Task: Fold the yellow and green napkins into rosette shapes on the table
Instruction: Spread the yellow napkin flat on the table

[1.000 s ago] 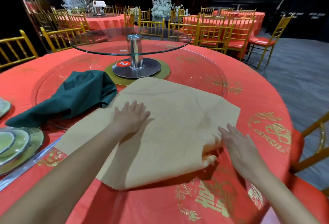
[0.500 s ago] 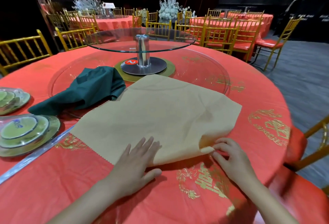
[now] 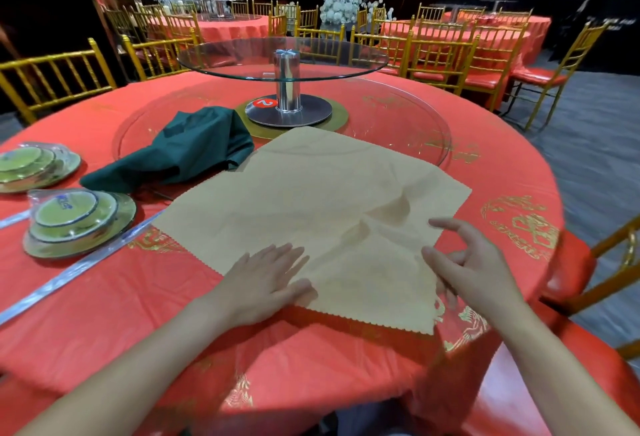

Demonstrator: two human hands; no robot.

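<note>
The yellow napkin point(image 3: 311, 200) lies spread open on the red tablecloth point(image 3: 138, 314), with a soft wrinkle near its right side. Its far part overlaps the low glass turntable point(image 3: 445, 145). My left hand point(image 3: 266, 280) rests flat on the napkin's near edge, fingers straight. Over the near right corner my right hand point(image 3: 474, 269) hovers with fingers loosely spread; its lower fingers touch the napkin's right edge. The dark green napkin point(image 3: 194, 148) sits crumpled to the left, on the turntable.
Two stacks of wrapped plates point(image 3: 76, 221) point(image 3: 34, 165) stand at the left. A raised glass lazy Susan point(image 3: 284, 58) on a metal post occupies the table's centre. A red and gold chair point(image 3: 616, 262) is close on my right. Other tables and chairs fill the background.
My right hand has let go of the tucked corner, which now lies unfolded at the near right. My left hand stays flat at the napkin's near edge.
</note>
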